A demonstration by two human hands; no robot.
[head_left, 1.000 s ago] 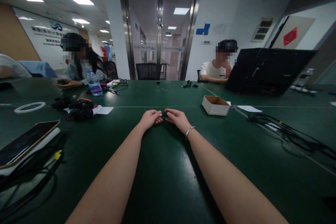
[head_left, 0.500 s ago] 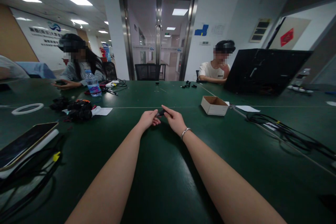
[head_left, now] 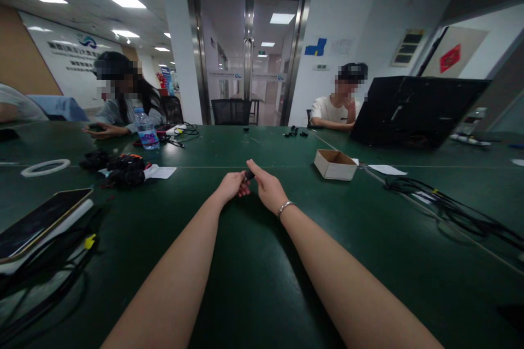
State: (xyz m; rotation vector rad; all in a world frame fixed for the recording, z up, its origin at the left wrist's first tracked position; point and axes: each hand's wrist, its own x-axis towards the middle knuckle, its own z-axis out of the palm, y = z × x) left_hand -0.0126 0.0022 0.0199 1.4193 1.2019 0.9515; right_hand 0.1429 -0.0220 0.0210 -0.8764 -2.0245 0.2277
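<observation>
In the head view, my left hand [head_left: 231,185] is closed, thumb and fingers pinching a small dark piece [head_left: 249,175]. The piece is black and short, and its exact kind is too small to make out. My right hand [head_left: 268,185], with a silver bracelet [head_left: 285,208] at the wrist, closes on the piece's other end. Its index finger points up past the piece, and the fingers beneath are partly hidden. Both hands meet just above the green table [head_left: 254,262].
An open cardboard box [head_left: 334,165] stands right of my hands, with black cables [head_left: 446,204] farther right. Small black pieces [head_left: 293,132] lie beyond. To the left are a phone [head_left: 41,221], a tape ring [head_left: 45,168] and a bottle [head_left: 146,130]. Two people sit across, near a black monitor [head_left: 417,112].
My right hand has turned a little, its index finger now steeper and slightly farther left. The dark piece is tilted more upright between the hands. My left hand has hardly moved.
</observation>
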